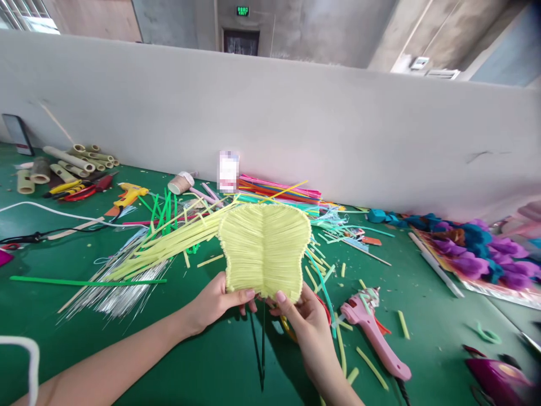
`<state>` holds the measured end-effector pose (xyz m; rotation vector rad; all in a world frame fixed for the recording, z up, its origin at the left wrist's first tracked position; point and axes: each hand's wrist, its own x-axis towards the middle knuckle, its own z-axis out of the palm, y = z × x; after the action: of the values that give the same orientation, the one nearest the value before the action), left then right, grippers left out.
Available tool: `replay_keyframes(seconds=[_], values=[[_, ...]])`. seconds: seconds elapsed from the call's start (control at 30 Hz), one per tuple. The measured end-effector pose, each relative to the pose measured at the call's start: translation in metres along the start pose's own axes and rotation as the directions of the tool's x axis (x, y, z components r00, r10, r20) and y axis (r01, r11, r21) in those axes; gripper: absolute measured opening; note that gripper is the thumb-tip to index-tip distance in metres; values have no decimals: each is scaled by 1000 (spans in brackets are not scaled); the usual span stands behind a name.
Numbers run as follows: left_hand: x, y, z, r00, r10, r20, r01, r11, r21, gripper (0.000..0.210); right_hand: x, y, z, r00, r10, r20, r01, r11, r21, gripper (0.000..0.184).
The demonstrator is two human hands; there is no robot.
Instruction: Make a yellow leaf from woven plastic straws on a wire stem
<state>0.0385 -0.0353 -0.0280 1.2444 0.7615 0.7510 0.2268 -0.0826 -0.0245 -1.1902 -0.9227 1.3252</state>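
Observation:
A pale yellow-green petal-shaped piece, made of fine side-by-side strips with a ridge down its middle, is held up above the green table. My left hand pinches its lower left edge, thumb in front and fingers behind. At the lower right edge, my right hand grips it the same way. A thin dark stem hangs from the bottom of the piece. Partly hidden behind my right hand is a yellow and red ring-like handle; I cannot make out the tool it belongs to.
Yellow-green strips and silvery wires lie left. A pink glue gun lies right, among cut scraps. Farther off are a yellow glue gun, bamboo tubes, coloured pipe cleaners and purple-blue flowers. A pale partition stands behind.

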Motion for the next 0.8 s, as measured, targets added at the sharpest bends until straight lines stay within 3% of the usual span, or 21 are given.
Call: replay_keyframes(seconds=[0.13, 0.33, 0.4, 0.53, 0.67, 0.8], values=[[-1, 1, -2, 997, -59, 52, 61, 998, -28, 28, -1, 1, 0, 999, 9, -38, -5, 997, 82, 48], [-5, 5, -4, 966, -156, 208, 167, 985, -40, 32, -2, 6, -6, 992, 83, -99, -65, 984, 168, 42], [-5, 7, -3, 974, -147, 170, 176, 969, -174, 43, -4, 6, -7, 991, 106, -85, -92, 983, 161, 41], [-3, 12, -4, 985, -167, -44, 135, 904, -405, 47, -9, 2, 0, 993, 119, 24, -121, 988, 96, 42], [-2, 16, -4, 975, -179, -132, 117, 917, -380, 44, -12, -3, 7, 995, 88, 41, -88, 996, 6, 44], [-3, 13, 2, 972, -196, -126, 143, 929, -342, 43, -9, -7, 5, 985, 164, -49, -157, 979, 127, 50]])
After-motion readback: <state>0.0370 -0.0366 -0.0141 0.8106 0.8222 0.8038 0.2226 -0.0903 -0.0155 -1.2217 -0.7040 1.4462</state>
